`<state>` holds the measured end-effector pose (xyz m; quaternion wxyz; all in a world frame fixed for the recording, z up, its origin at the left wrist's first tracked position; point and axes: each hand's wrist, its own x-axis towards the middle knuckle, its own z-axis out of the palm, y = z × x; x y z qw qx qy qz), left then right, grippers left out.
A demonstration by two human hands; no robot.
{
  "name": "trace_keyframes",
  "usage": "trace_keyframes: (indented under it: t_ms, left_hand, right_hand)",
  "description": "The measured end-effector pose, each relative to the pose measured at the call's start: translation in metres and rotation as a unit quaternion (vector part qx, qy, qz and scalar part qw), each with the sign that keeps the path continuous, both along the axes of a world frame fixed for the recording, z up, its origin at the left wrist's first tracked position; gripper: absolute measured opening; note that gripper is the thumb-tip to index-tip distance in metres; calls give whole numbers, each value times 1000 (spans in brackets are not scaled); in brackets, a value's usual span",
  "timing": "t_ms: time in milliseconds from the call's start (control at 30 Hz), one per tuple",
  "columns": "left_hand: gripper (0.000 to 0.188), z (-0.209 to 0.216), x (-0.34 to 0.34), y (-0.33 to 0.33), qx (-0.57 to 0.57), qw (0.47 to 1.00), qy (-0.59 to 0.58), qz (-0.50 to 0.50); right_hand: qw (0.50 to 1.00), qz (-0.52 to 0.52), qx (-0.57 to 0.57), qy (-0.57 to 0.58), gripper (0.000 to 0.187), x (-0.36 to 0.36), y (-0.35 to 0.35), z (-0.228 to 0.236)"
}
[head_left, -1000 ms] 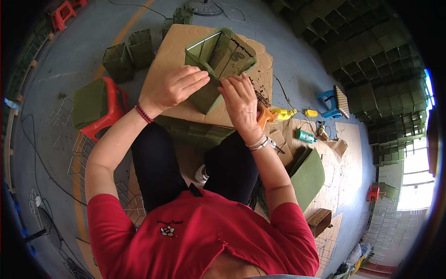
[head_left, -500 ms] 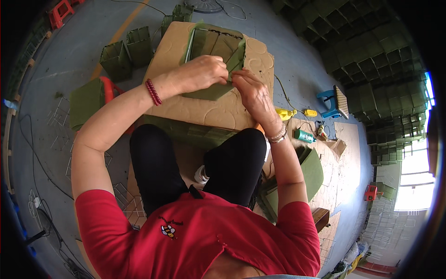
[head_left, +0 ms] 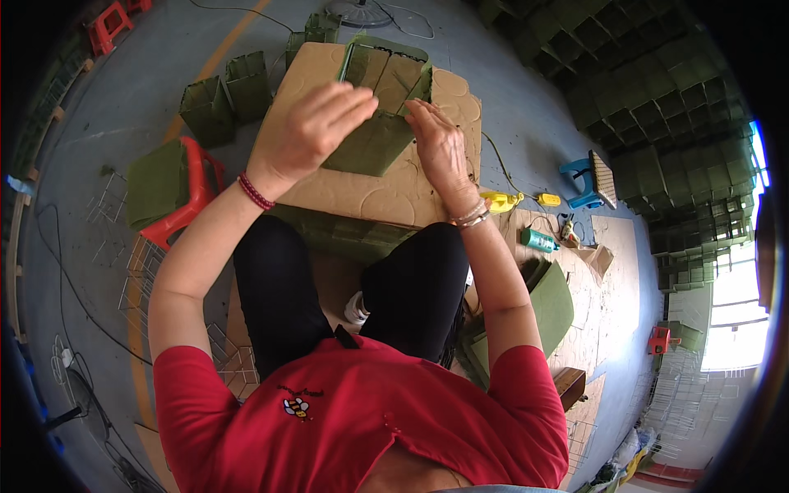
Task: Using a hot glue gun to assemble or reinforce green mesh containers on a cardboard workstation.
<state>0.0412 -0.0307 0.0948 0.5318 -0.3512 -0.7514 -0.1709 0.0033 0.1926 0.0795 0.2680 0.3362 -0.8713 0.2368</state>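
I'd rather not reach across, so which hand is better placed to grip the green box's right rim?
Probably your right hand: it is close beside that side of the green box, though contact is unclear. Your left hand is around the box's left side, farther away.

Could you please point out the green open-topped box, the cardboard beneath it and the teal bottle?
Green open-topped box [head_left: 368,150]: head view, near outer wall.
Cardboard [head_left: 370,195]: head view, bare near part.
Teal bottle [head_left: 538,240]: head view, middle of its body.
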Motion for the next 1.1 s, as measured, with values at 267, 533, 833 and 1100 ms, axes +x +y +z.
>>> trace_keyframes:
  t_ms: [267, 533, 833, 1100]
  left_hand:
    - [27, -38, -24, 6, -69, 995, -31, 60]
    - [14, -26, -46, 2, -77, 967, -241, -26]
    - [21, -5, -43, 6, -49, 950, -306, 27]
    - [38, -45, -17, 10, 33, 995, -99, -11]
  right_hand:
    - [990, 1, 11, 141, 26, 3, -26, -18]
    - [999, 30, 31, -3, 11, -10, -21, 3]
    - [990, -12, 43, -131, 10, -16, -22, 20]
    - [988, 59, 8, 142, 24, -1, -34, -15]
